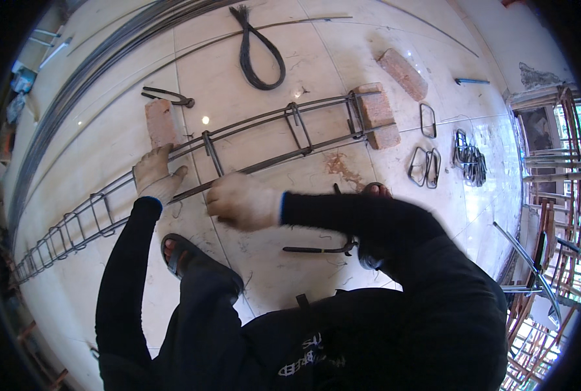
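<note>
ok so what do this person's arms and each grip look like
The left grip and right grip wear matching cream gloves with a thin blue edge at the cuff. Black sleeves cover both arms, fitting closely along the forearms. I can make out no markings or cables on them.

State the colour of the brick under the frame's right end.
The brick is pale reddish, best in the head view.
</note>
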The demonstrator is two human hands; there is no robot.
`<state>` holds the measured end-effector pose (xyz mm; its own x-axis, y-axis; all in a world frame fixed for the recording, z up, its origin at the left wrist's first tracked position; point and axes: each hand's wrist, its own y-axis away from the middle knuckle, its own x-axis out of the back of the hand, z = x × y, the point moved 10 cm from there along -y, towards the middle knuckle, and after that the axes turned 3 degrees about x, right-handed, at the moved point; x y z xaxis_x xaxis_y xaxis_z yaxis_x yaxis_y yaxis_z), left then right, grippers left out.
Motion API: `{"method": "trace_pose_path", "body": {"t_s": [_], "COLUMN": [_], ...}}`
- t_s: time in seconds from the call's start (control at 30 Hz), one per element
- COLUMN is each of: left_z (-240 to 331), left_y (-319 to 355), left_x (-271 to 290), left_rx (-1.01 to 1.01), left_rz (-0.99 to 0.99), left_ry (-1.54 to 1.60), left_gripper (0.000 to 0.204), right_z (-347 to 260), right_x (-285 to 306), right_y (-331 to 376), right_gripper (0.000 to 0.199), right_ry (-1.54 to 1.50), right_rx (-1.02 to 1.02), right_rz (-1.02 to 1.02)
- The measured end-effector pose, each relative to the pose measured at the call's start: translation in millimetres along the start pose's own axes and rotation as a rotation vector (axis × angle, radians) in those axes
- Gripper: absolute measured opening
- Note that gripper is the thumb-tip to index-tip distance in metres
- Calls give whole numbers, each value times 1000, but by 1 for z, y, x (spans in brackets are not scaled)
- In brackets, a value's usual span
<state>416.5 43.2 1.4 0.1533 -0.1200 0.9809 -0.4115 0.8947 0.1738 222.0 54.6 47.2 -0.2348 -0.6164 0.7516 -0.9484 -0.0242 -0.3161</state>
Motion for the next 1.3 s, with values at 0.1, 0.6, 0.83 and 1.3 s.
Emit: {"method": "trace_pose_path", "body": {"t_s": [0.1,0.6,0.83,1.3], "left_z": [-14,159,177,174], "left_y": [7,42,12,44], "left_x": [-8,4,-37,-38], "left_rx": [91,-286,-324,-374], "left_rz": [75,-137,-346,-322], "left_ry": [26,-166,94,92], "left_gripper": [71,50,35,33], "right_z": [42,186,215,235], "right_x": [62,208,208,261], "right_y": [56,340,349,388], "right_gripper": [15,112,107,109], "right_ry": [236,509,433,695], "right_rx": [-77,-1700,-1659,-1215], "right_rz": [-369,258,273,-136]}}
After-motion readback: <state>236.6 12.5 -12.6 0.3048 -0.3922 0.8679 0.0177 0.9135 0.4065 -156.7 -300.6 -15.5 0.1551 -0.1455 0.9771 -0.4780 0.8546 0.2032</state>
